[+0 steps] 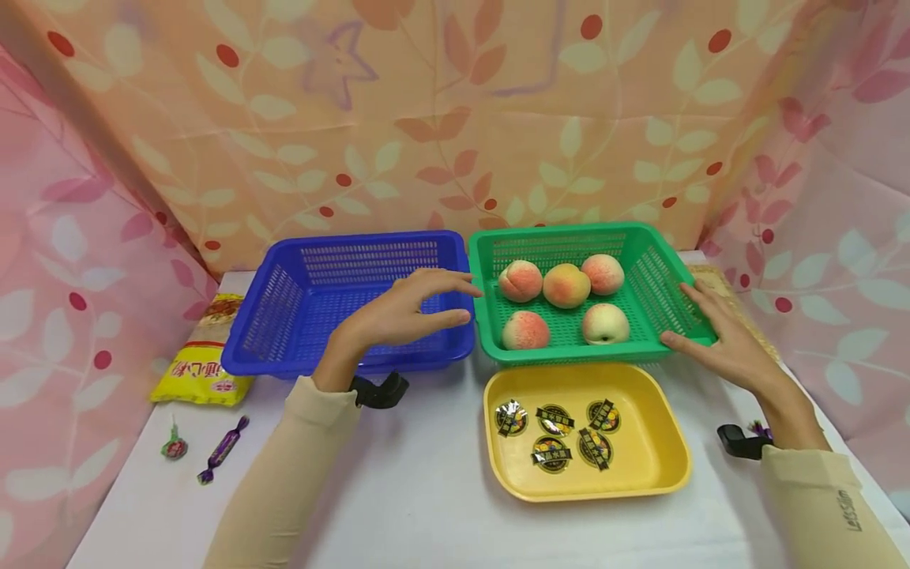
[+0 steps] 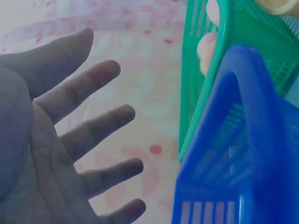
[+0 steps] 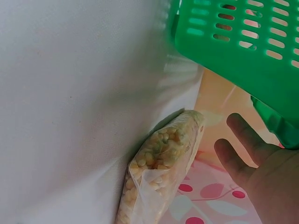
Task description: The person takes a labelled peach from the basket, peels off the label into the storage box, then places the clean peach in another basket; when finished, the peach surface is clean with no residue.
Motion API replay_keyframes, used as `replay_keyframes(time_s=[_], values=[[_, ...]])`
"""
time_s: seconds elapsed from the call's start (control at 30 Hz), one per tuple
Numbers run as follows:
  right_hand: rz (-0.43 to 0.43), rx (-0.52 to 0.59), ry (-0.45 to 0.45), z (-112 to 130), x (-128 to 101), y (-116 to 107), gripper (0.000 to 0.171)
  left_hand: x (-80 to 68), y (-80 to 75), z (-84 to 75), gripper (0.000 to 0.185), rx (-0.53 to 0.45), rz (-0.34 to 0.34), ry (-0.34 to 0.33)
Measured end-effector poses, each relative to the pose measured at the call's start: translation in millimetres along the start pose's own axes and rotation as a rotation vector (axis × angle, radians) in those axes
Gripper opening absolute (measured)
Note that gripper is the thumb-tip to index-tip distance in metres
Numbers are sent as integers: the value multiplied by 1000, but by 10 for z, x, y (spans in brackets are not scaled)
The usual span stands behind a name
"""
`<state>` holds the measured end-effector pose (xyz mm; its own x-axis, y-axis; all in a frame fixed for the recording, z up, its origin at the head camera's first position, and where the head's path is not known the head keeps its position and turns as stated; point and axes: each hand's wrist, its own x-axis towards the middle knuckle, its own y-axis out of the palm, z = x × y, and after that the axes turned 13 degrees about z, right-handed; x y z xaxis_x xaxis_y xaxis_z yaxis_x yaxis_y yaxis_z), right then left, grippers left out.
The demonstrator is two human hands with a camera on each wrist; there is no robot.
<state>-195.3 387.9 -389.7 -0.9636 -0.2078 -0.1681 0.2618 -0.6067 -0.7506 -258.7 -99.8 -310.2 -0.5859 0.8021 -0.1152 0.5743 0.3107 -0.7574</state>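
A green basket [image 1: 562, 348] at centre right holds several peaches [image 1: 566, 285]. To its left stands a blue basket [image 1: 298, 359] with nothing in it. My left hand [image 1: 444, 304] hovers over the blue basket's right side, fingers straight and spread, tips near the green basket's left rim. In the left wrist view the left hand [image 2: 70, 140] holds nothing, with the blue basket [image 2: 243, 140] and green basket [image 2: 205, 70] beside it. My right hand [image 1: 700, 324] lies with straight fingers against the green basket's right rim. In the right wrist view the right hand [image 3: 261, 168] sits under the green basket [image 3: 243, 42].
A yellow tray [image 1: 640, 474] with several round stickers [image 1: 554, 452] lies in front of the green basket. A yellow packet [image 1: 202, 363] and two wrapped candies [image 1: 223, 449] lie at the left. A bag of yellow kernels [image 3: 159, 163] lies by the right wall.
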Motion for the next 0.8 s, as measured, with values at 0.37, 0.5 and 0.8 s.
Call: replay_keyframes(time_s=[0.37,0.5,0.8], values=[[-1,-1,11,-71,12,-32,93,-402,204,184,34,-49,-118,-70],[-3,-4,12,-97,22,-38,93,-476,253,212,34,-78,-146,-89],[-3,-8,27,-99,-24,-39,93,-632,350,276,37,-123,-206,-123]])
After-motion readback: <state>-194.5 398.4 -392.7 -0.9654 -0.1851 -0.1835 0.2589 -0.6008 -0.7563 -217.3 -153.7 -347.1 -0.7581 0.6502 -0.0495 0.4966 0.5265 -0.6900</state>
